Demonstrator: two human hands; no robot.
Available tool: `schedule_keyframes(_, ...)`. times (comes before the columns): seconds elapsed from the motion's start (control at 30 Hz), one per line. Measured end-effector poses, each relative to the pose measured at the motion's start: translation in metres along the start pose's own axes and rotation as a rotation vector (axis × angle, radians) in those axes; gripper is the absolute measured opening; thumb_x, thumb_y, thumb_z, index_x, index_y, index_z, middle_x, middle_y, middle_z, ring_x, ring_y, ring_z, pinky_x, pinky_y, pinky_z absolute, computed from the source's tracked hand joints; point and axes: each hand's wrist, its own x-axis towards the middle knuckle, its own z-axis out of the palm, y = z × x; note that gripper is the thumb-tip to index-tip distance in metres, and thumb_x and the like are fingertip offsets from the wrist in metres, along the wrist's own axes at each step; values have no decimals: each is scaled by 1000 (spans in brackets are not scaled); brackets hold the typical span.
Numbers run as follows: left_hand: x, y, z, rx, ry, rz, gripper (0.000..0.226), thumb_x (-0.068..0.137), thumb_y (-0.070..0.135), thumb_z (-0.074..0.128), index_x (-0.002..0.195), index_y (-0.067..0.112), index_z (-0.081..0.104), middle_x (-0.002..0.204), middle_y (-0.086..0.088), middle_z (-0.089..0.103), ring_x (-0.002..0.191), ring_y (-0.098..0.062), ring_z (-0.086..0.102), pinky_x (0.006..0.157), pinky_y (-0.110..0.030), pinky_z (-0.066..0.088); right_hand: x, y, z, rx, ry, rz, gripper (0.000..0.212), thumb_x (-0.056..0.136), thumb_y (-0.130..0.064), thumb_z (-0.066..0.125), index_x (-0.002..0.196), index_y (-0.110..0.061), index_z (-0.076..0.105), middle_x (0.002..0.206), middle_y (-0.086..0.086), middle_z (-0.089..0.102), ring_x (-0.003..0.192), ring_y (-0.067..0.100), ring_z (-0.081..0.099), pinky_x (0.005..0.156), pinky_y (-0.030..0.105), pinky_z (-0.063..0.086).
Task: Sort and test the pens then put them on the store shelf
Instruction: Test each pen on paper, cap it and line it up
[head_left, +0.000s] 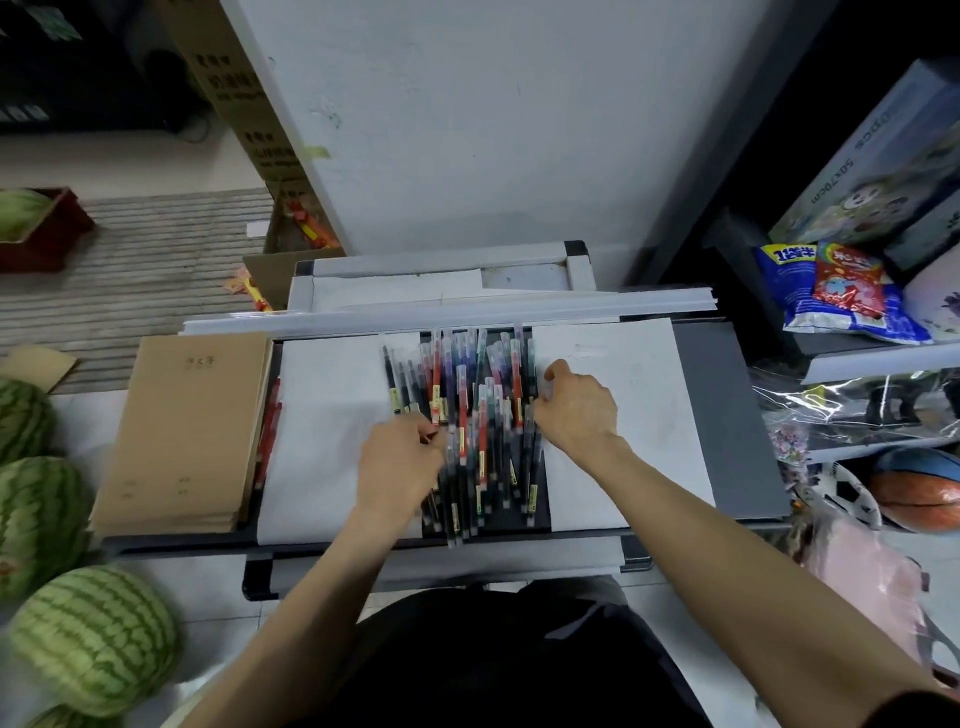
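Observation:
A heap of several clear-barrelled pens (480, 415) with red, blue, black and purple ink lies on a dark tray between two white paper sheets. My left hand (397, 462) is at the heap's left edge, fingers curled and pinching a pen near its lower end. My right hand (576, 408) is at the heap's right edge, fingers bent down onto the pens there. A few black pens (397, 384) lie apart on the left sheet (322, 415). The right sheet (639, 395) is bare.
A stack of brown notebooks (187, 431) sits at the tray's left, red pens (267, 436) beside it. Several watermelons (93, 639) lie on the floor at left. Shelves at right hold snack bags (831, 296), and balls (919, 493) lie beside them.

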Motion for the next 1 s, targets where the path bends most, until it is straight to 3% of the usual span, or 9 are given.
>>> schedule_keyframes(0.13,8,-53,-34,47,145,-123,17,98,30,64,106,19,73,96,0,76,75,-15,60,70,-30,46,2,-1,-2,115,44,57,31,89,-20,60,120,-16,60,96,8,69,85,28,61,73,35,53)
schedule_keyframes(0.27,19,-110,-60,148,179,-201,28,96,23,60,122,12,64,116,-11,68,99,-35,65,84,-42,52,-6,0,-6,388,103,122,24,89,-21,63,110,-20,72,92,-1,74,82,20,66,70,24,48)
schedule_keyframes(0.4,29,-136,-65,311,105,-254,8,95,10,51,90,3,54,99,-17,59,78,-35,56,69,-46,52,-32,-9,-17,624,81,113,15,92,-22,66,102,-27,76,84,-9,73,71,9,66,62,17,44)
schedule_keyframes(0.47,33,-139,-65,341,102,-233,10,97,9,50,90,3,53,96,-16,58,77,-34,55,65,-44,49,-48,-14,-21,743,50,123,18,94,-19,64,101,-30,76,86,-9,73,71,8,67,60,12,47)
schedule_keyframes(0.57,37,-144,-66,357,104,-223,9,98,8,51,91,2,53,90,-14,57,75,-33,55,62,-42,44,-65,-17,-20,978,-51,141,21,99,-15,62,108,-27,76,96,6,75,76,21,76,73,33,61)
schedule_keyframes(0.63,38,-146,-69,372,95,-220,11,95,5,52,84,3,53,82,-14,56,69,-32,54,56,-39,42,-75,-19,-20,1073,-104,114,20,101,-13,63,114,-23,74,98,10,72,76,19,75,72,29,58)
schedule_keyframes(0.77,37,-137,-75,332,74,-242,21,89,3,55,68,3,55,68,-13,58,57,-29,55,48,-32,41,-92,-25,-29,1151,-174,26,18,101,-11,65,113,-19,77,82,4,69,73,14,65,72,22,52)
schedule_keyframes(0.87,31,-123,-79,254,101,-221,13,85,10,64,72,6,63,68,-8,62,59,-27,59,55,-35,52,-98,-30,-36,1173,-197,-21,19,101,-11,66,112,-21,77,85,7,70,77,15,64,75,24,54)
schedule_keyframes(1.0,11,-89,-83,3,90,-143,15,85,26,73,99,21,70,90,5,70,82,-18,64,70,-33,52,-101,-38,-45,1131,-216,-44,15,98,-16,70,111,-21,77,98,12,76,85,18,66,85,33,57)
